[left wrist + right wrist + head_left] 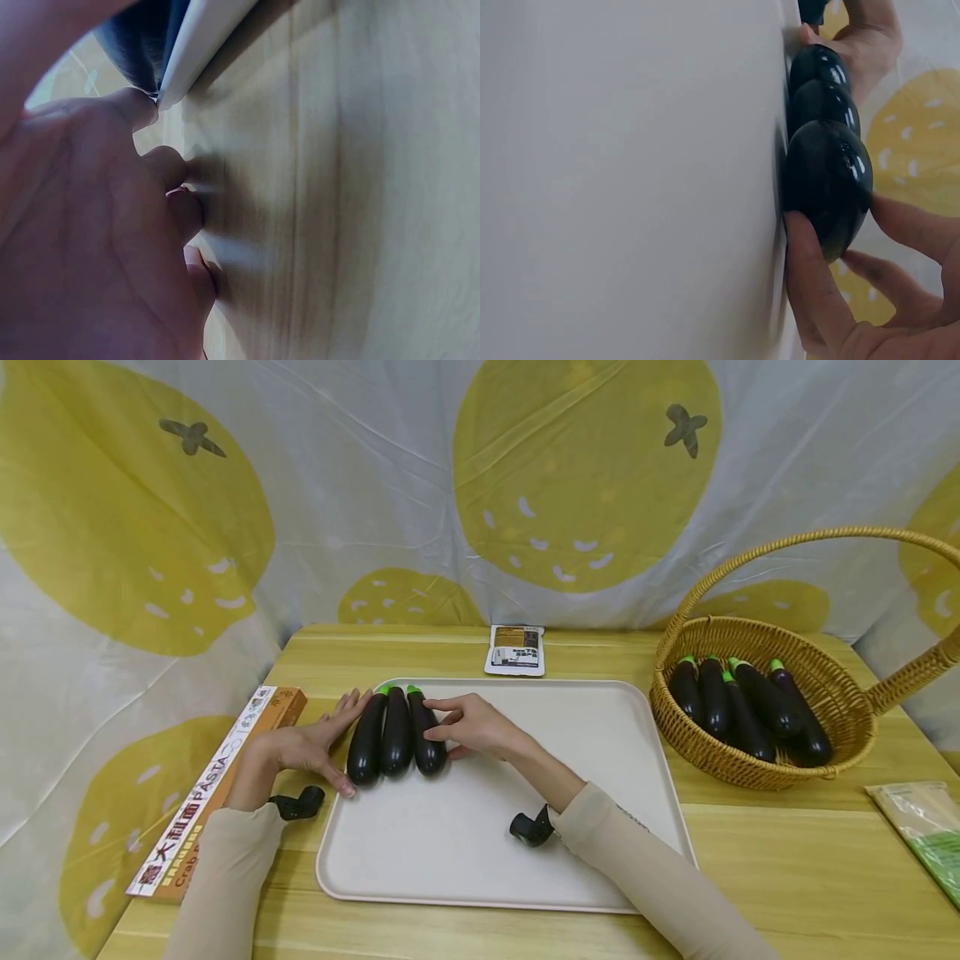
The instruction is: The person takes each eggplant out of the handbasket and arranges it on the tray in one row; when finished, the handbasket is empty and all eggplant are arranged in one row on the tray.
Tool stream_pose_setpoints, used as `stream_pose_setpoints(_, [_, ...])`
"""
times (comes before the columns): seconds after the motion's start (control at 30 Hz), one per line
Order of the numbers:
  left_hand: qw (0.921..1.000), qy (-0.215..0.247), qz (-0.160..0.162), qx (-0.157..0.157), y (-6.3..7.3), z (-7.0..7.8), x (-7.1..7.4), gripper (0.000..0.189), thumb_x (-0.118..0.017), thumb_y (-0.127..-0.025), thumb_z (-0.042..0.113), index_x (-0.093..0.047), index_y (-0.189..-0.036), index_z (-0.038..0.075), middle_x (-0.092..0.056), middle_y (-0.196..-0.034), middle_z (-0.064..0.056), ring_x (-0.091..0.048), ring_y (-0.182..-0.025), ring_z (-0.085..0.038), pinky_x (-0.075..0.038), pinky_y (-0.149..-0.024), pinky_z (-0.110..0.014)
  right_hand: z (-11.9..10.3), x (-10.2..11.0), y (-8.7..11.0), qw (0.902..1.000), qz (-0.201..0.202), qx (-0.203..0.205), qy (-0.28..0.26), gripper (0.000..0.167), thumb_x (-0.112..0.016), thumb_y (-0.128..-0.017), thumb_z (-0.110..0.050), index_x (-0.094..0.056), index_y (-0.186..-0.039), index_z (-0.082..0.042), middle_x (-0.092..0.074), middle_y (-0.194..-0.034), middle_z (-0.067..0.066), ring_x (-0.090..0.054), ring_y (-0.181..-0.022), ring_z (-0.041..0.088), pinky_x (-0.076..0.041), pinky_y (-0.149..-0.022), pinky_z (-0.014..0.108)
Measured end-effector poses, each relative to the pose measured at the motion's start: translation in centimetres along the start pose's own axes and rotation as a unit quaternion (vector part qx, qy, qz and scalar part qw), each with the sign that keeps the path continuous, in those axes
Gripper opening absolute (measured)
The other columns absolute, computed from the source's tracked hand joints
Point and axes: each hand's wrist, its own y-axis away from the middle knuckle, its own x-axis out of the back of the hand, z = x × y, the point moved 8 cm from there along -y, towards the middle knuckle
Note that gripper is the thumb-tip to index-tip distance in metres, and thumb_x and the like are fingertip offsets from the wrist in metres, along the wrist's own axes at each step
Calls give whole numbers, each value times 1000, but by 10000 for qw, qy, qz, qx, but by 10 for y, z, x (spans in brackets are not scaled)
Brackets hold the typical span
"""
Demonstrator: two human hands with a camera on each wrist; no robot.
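Three dark eggplants with green stem ends lie side by side at the left of a white tray. My left hand spreads its fingers along the left side of the left eggplant, at the tray's edge. Between its neighbours lies the middle eggplant. With curled fingers and thumb, my right hand holds the right eggplant from its right side. In the right wrist view, fingertips touch this eggplant on top and low on its side. The left wrist view shows the left palm and fingers over the wood.
A wicker basket with several eggplants stands at the right. Behind the tray lies a small white packet. A pasta box sits under the left forearm's side, and a green-and-clear bag lies at the right edge of the table.
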Motion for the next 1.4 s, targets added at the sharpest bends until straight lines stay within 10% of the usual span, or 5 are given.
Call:
stream_pose_setpoints(0.57, [9999, 94, -12, -144, 1, 3, 0, 152, -99, -65, 22, 14, -165, 11, 34, -164, -28, 34, -150, -50, 15, -114, -79, -6, 27, 19, 9990, -256, 266, 244, 63, -68, -101, -22, -44, -159, -17, -66, -134, 17, -67, -120, 31, -62, -92, 39])
stream_pose_setpoints(1.13, [9997, -251, 64, -31, 2, -3, 2, 152, -99, -65, 29, 14, -166, 14, 32, -166, -26, 31, -152, -50, 12, -113, -82, -1, 176, 158, 9727, 471, 306, 2252, 57, -57, -106, -46, -47, -156, -23, -61, -148, 10, -58, -136, 32, -47, -110, 58])
stream_pose_setpoints(1.4, [9998, -170, -22, -63, 1, -1, 1, 152, -98, -67, 30, 16, -165, 13, 33, -165, -26, 32, -150, -52, 15, -114, -80, 28, 253, 214, 9525, 1539, 41, 2627, 53, -55, -108, -37, -46, -157, -22, -63, -145, 4, -56, -114, -18, -46, -86, 5])
